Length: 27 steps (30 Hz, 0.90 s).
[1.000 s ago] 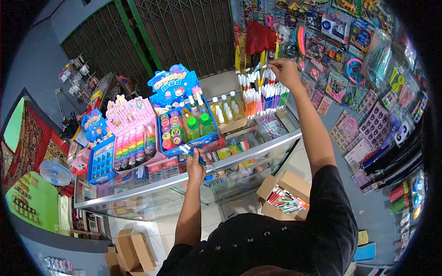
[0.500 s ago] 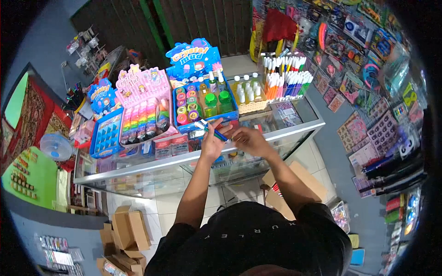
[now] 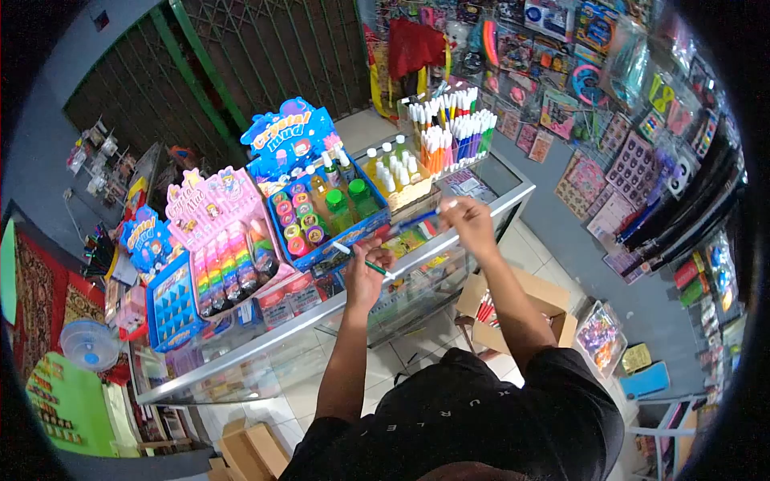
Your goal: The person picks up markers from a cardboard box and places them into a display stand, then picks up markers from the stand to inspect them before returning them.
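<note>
Over the front edge of the glass counter, my left hand point(image 3: 365, 282) is closed on a green marker point(image 3: 376, 267) with white ends, which lies across the palm and fingers. My right hand point(image 3: 472, 226) pinches one end of a blue marker point(image 3: 419, 220), its other end pointing left above the counter top. A clear stand of upright markers point(image 3: 457, 136) in several colours is on the counter beyond my right hand. Beside it sits a pale basket point(image 3: 407, 195) of small white-capped bottles.
The glass display counter point(image 3: 321, 314) runs across in front of me. On it stand a blue Crystal Mud box point(image 3: 298, 261) and a pink one point(image 3: 216, 207). Packaged toys point(image 3: 589, 188) hang on the right wall. An open cardboard box point(image 3: 525, 293) is on the floor.
The blue marker has left the bundle in my left hand and is in my right hand, moved right. The green one stays in my left. My view has turned and shifted.
</note>
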Available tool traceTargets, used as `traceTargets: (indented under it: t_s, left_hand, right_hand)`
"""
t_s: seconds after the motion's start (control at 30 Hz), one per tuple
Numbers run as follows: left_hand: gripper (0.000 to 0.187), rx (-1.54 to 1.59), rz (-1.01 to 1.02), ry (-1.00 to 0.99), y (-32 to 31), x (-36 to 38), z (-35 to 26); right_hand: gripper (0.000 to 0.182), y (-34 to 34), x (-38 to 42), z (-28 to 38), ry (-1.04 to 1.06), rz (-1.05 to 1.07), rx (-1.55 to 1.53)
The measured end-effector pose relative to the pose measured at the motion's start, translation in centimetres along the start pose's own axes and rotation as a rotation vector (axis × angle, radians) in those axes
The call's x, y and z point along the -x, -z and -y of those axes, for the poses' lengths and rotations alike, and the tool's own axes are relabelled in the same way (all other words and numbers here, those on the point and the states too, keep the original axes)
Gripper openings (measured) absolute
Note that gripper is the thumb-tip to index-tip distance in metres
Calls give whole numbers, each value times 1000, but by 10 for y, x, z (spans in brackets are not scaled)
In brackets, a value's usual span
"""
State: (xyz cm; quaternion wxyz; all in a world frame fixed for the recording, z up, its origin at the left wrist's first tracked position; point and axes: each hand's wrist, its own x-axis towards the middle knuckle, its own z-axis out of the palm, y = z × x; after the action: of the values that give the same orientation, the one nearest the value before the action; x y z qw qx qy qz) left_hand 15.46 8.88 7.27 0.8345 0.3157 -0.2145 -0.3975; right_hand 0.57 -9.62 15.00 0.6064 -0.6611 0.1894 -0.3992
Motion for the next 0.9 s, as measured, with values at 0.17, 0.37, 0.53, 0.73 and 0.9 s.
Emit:
traceTargets:
  t_s: [0.17,0.37,0.53,0.73,0.9]
  left_hand:
    - [46,-71,33,3,2,0,5]
    - [45,-73,-7,-26,-1,0,5]
    - [45,-8,-10,-28,1,0,7]
    - [45,10,-77,-76,-1,2,8]
    - [46,-8,-102,-103,-4,2,8]
  right_hand:
    - [25,56,-64,39,270,-228,197]
    - [26,94,-159,82,516,-392,458]
    - [27,94,-221,73,555,-332,709]
    - [28,82,-280,46,398,-147,792]
    - [27,82,-281,39,404,-133,626]
